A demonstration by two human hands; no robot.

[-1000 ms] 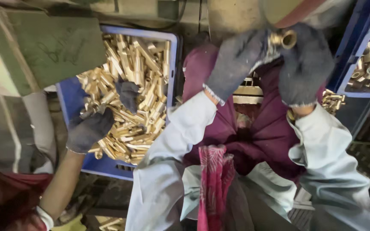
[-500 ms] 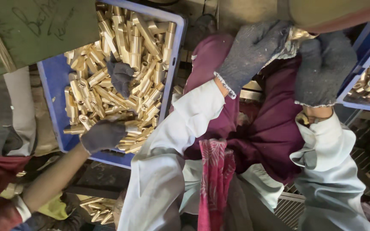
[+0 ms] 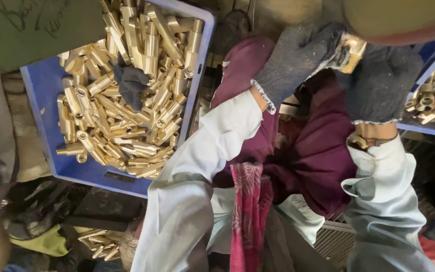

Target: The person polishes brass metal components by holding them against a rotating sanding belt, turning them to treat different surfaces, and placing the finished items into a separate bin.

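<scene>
Blue crate (image 3: 36, 95) far left, full of brass fittings (image 3: 127, 116), dark glove (image 3: 131, 83) on top. Left hand (image 3: 298, 63) and right hand (image 3: 381, 83), both gloved, pinch one brass fitting (image 3: 351, 50) between them; long axis unclear. Second crate (image 3: 429, 128) right.

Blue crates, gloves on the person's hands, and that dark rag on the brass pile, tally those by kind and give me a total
Blue crates: 2, the big crate full of brass parts on the left and the second crate at the right edge.
Gloved hands: 2, the left hand and the right hand, both at one brass fitting.
Dark rag: 1, lying on the brass pile.
Total: 5
</scene>
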